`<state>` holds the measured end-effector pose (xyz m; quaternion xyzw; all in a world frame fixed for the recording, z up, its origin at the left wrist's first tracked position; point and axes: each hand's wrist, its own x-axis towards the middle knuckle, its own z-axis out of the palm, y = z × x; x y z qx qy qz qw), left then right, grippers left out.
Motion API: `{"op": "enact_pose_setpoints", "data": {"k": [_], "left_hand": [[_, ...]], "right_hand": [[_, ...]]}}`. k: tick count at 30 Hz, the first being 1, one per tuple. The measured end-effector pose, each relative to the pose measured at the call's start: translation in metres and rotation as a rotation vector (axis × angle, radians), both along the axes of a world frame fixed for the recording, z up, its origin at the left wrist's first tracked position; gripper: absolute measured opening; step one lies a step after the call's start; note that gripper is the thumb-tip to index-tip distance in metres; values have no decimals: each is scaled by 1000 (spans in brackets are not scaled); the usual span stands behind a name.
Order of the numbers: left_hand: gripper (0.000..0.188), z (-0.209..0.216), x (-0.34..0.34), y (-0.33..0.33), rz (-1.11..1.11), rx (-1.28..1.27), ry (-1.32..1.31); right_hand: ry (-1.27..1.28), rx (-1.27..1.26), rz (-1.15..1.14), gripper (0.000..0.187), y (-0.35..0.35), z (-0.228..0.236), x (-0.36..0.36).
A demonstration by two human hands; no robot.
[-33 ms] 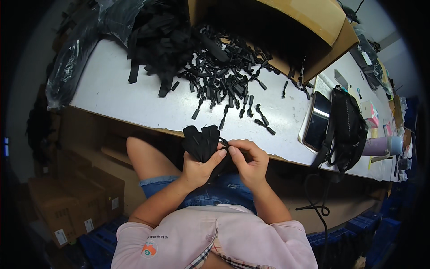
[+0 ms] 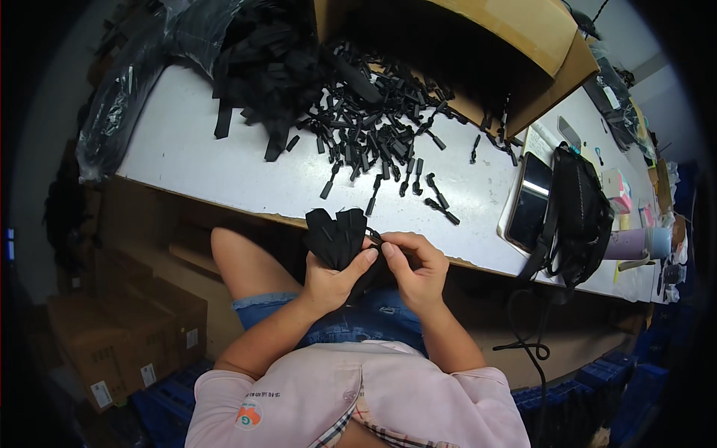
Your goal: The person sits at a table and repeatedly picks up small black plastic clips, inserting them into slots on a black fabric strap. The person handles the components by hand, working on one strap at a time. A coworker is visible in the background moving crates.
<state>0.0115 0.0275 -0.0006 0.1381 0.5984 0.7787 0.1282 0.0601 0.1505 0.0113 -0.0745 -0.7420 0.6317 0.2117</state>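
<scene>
My left hand (image 2: 327,285) is closed around a bunch of black fabric strips (image 2: 334,237), their ends fanned out above the thumb. Close beside it, my right hand (image 2: 418,270) pinches a small black cord piece (image 2: 373,237) between thumb and fingers. That piece meets the strips between the two hands, and the fingertips cover most of it. Both hands are over my lap, just in front of the table edge. On the white table (image 2: 246,179) ahead lies a heap of small black cord pulls (image 2: 377,123), several of them loose towards me.
More black strips (image 2: 261,82) are piled at the far left, beside clear plastic wrapping (image 2: 123,104). An open cardboard box (image 2: 515,37) stands behind the heap. On the right are a tablet (image 2: 529,201), a black bag (image 2: 579,213) and a purple bottle (image 2: 635,243). Cartons (image 2: 127,328) stand lower left.
</scene>
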Motion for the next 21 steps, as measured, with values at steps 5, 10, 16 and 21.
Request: {"op": "enact_pose_setpoints", "data": {"k": [5,10,16,21], "left_hand": [[11,0,0,-3,6,-17,17],[15,-3,2,-2,11,33,-9],[14,7,2,-1,-18,26,74],[16,20,0,-4,-123,181,-189]], "right_hand": [[123,222,36,13,2,5,-6],[85,124,54,10,1,-1,-6],[13,-298,26,9,-13,-6,1],[-32,-566,157,6,-8,-6,-3]]}}
